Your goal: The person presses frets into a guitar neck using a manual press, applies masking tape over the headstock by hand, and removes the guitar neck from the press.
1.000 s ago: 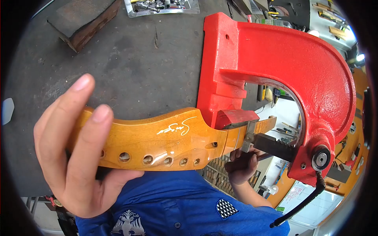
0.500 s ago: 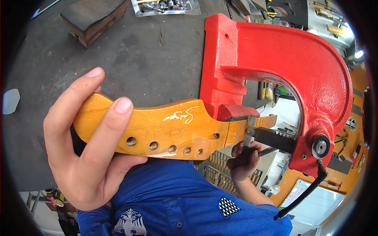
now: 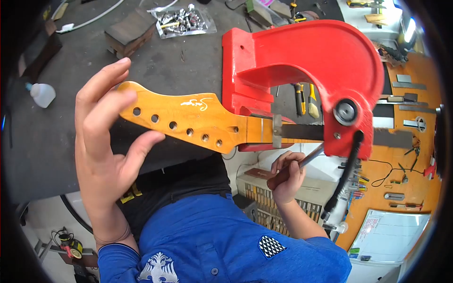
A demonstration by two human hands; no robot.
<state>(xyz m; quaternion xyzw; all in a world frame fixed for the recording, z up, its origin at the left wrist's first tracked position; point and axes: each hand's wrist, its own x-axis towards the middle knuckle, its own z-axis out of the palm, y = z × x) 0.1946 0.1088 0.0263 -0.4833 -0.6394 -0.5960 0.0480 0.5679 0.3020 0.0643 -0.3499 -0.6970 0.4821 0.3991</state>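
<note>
My left hand (image 3: 106, 137) is around the tip of a glossy amber guitar headstock (image 3: 181, 115), fingers at its far edge and thumb by its near edge. A row of round holes runs along the headstock. Its neck extends right under a metal block (image 3: 277, 131) on the toothed bar of a red arbor press (image 3: 311, 52); that block touches or nearly touches the fretboard. Below the press head, my right hand (image 3: 288, 177) is closed round the dark handle (image 3: 279, 178) of a metal rod that runs up to the press.
A dark block (image 3: 130, 30), a clear bag of metal parts (image 3: 184, 21) and a small bottle (image 3: 42, 95) lie on the dark bench (image 3: 155, 61). Tools hang on the orange board (image 3: 377, 174) at right. A black-wrapped lever (image 3: 344, 181) hangs from the press.
The view has shifted back and shows more of the bench and room. The headstock and press look smaller and sit higher in view. Both hands keep their places on neck and handle.
</note>
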